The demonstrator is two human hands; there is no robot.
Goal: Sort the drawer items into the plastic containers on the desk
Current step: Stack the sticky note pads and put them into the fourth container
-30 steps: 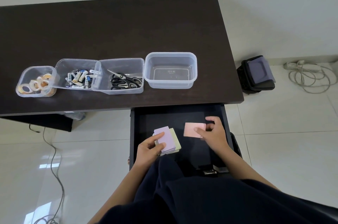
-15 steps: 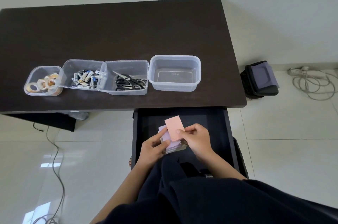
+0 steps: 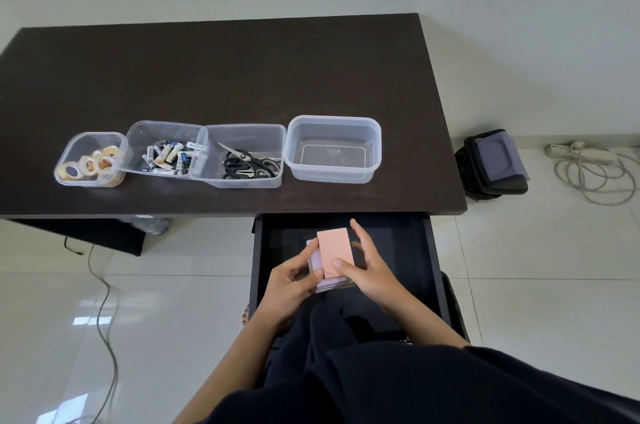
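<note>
Over the open black drawer [image 3: 408,250] both hands hold a stack of sticky note pads. A pink pad [image 3: 334,250] lies on top of purple pads [image 3: 317,262]. My left hand [image 3: 294,280] grips the stack from the left and below. My right hand [image 3: 369,268] holds its right side, thumb pressed on the pink pad. On the dark desk [image 3: 225,77] stand four clear plastic containers in a row: one with tape rolls [image 3: 90,160], one with batteries [image 3: 166,153], one with scissors [image 3: 247,160], and an empty one [image 3: 334,148] at the right.
A black bag [image 3: 493,164] sits on the tiled floor right of the desk, with a coiled white cable [image 3: 595,174] beyond it. A grey cable [image 3: 104,299] trails across the floor at the left. My dark-clothed legs fill the lower frame.
My right hand picked the pink pad up from the drawer floor and brought it left onto the purple stack held by my left hand. Both hands now hold the joined stack.
</note>
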